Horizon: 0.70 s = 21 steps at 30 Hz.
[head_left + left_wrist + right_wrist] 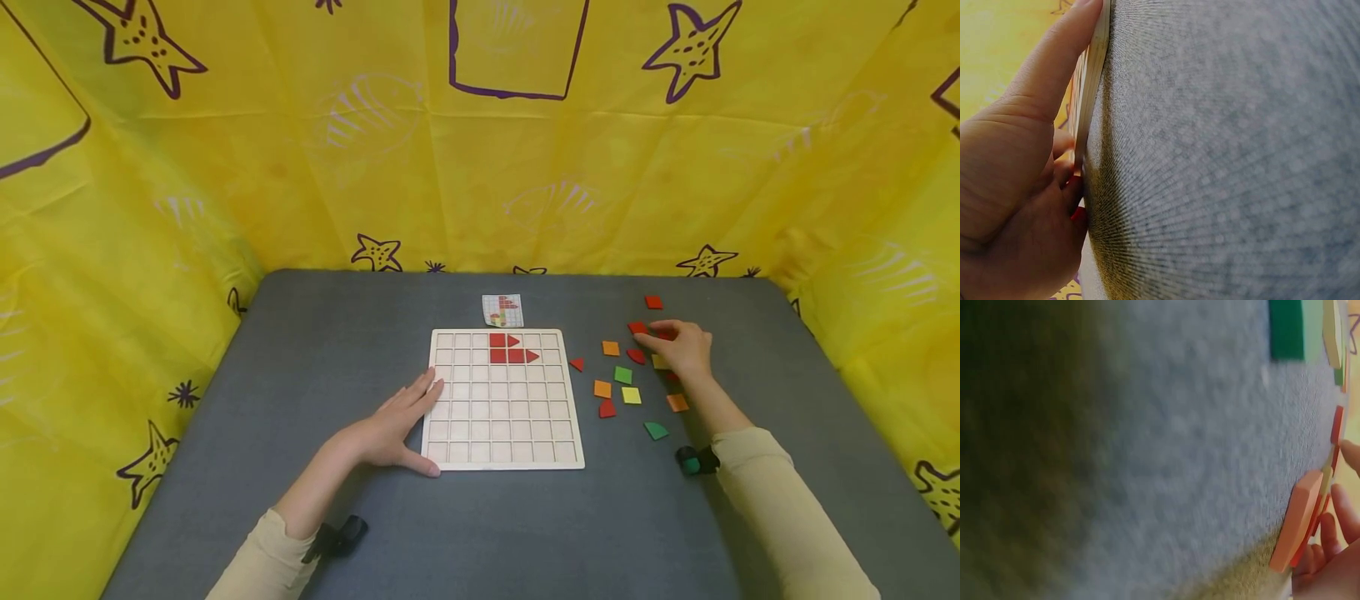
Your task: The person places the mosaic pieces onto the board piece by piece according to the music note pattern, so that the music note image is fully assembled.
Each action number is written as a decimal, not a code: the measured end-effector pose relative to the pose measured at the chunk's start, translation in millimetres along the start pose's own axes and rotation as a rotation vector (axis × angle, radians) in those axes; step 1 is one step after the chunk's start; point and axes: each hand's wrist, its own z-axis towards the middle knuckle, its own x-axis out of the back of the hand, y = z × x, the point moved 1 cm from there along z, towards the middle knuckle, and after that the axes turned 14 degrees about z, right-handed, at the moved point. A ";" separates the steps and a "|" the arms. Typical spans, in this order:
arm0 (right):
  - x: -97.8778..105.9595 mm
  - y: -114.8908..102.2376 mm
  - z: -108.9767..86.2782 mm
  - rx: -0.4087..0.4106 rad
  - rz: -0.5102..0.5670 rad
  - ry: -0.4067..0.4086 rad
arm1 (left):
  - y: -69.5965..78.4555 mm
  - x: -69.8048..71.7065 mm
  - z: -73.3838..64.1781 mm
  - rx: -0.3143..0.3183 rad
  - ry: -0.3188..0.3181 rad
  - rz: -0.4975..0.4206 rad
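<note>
A pale gridded board [480, 468] lies on the table with several red squares and triangles set in its top two rows. My left hand [393, 421] rests along its left side, fingers spread on the edge and thumb at the near corner. In the left wrist view the thumb [1054, 69] presses against the board's edge [1090, 94]. To the right, my right hand [686, 348] reaches among loose tiles, thumb and index finger at a red tile [637, 327]. A gap shows between those fingers. The hand partly covers a yellow tile [660, 362] and other red pieces.
A small pattern card [502, 310] lies beyond the board. Loose orange [611, 348], green [622, 375] and yellow tiles [631, 396] lie right of it, with a green quarter-round piece [656, 431] nearer. Yellow cloth [480, 192] walls the grey table [480, 542].
</note>
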 end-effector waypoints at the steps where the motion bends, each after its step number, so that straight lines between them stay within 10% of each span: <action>1: -0.1 0.5 0.5 0.004 -0.012 -0.001 | -0.2 -0.3 0.1 0.001 0.001 0.000; 21: -7.5 -10.0 1.4 -0.077 0.041 0.006 | -0.1 -0.6 0.0 0.006 -0.002 0.002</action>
